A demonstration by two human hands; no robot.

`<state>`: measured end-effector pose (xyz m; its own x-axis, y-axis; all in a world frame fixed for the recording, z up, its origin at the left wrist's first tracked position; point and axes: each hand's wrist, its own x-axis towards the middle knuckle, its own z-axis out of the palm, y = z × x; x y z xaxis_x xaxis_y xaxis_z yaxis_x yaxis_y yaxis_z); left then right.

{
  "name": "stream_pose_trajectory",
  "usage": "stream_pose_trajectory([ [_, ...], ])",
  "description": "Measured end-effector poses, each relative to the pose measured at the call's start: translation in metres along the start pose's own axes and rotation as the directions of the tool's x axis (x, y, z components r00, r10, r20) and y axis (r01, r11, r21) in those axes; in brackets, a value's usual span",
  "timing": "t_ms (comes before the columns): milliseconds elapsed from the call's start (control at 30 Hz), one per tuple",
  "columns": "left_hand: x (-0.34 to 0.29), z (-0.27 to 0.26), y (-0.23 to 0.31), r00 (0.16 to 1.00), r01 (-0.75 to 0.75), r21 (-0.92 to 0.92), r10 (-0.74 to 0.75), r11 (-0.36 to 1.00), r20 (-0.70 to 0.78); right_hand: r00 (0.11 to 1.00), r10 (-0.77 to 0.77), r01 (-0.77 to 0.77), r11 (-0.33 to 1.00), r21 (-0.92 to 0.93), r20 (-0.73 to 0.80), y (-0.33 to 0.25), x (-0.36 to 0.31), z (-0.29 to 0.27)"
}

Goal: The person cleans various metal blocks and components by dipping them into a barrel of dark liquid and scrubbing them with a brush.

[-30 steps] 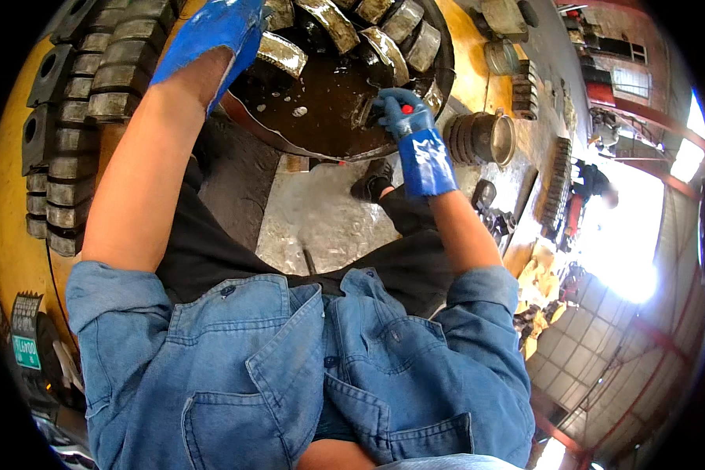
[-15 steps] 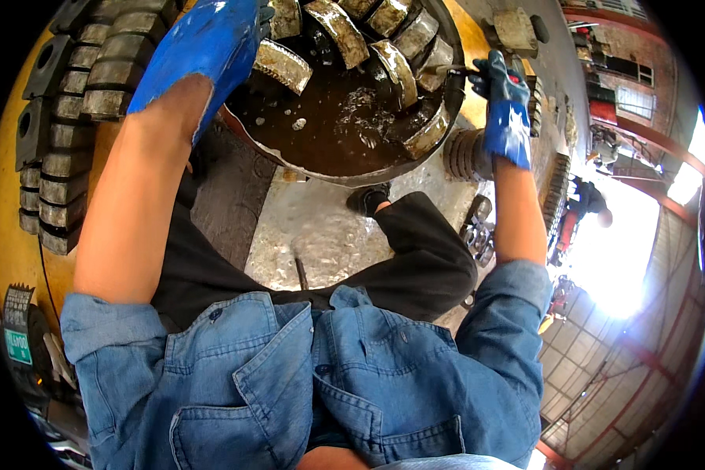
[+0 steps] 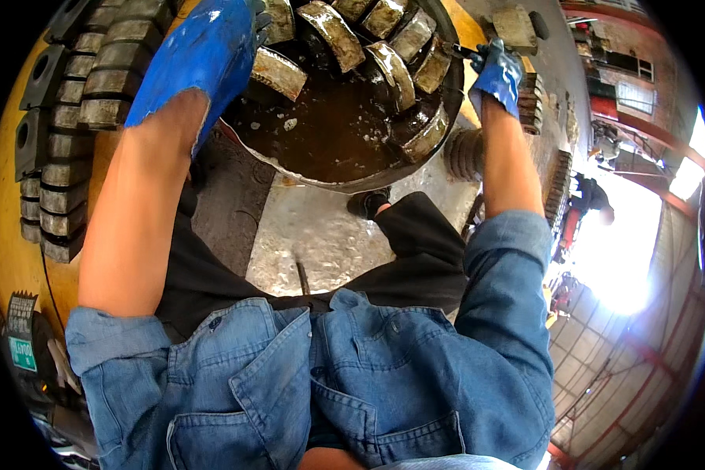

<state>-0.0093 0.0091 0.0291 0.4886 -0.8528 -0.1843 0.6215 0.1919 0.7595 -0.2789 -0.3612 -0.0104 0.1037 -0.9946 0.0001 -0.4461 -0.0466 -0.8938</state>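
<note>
A round basin [image 3: 352, 186] holds murky brown liquid [image 3: 321, 141] and several wet, curved metal blocks [image 3: 333, 35]. My left hand [image 3: 200, 59], in a blue rubber glove, is over the basin's left side. Its dark fingertips sit close beside a curved block [image 3: 279, 22]; the other fingers are hidden behind the glove or cut off by the frame. Beyond the right rim, my gloved right hand [image 3: 497, 70] is closed around a thin dark-handled tool [image 3: 464, 52]. The tool points left over the rim towards a curved block [image 3: 433, 66]; its working end is too unclear to name.
Stacked metal blocks [image 3: 66, 168] stand on a yellow surface [image 3: 4, 157] at left. To the right of the basin are a ribbed round stack [image 3: 465, 154] and more blocks [image 3: 531, 102]. A dark shoe [image 3: 366, 204] is below the basin. Another person [image 3: 591, 200] is far right.
My right hand has moved up and slightly left, with the tool now further up along the basin's right rim. The left hand has barely shifted.
</note>
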Motion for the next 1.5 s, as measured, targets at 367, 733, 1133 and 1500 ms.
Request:
stream_pose_trajectory([
  [367, 0.017, -0.008, -0.013, 0.999, 0.05, -0.001, -0.05, 0.999, 0.006, 0.996, 0.065, -0.073, 0.986, 0.152, 0.056, 0.008, -0.113, -0.029],
  [733, 0.021, -0.006, -0.013, 0.988, 0.075, 0.241, -0.039, 0.968, -0.149, 0.983, -0.125, 0.096, 0.973, 0.208, 0.132, -0.022, -0.074, -0.008],
  [1133, 0.025, -0.019, -0.017, 0.989, 0.056, 0.227, -0.023, 0.972, -0.148, 0.99, -0.052, 0.028, 0.983, 0.18, 0.13, -0.007, 0.008, 0.079],
  [1500, 0.017, 0.005, -0.018, 0.997, 0.037, 0.261, -0.017, 0.965, -0.078, 0.965, -0.119, 0.154, 0.979, -0.134, 0.235, -0.011, -0.07, 0.03],
])
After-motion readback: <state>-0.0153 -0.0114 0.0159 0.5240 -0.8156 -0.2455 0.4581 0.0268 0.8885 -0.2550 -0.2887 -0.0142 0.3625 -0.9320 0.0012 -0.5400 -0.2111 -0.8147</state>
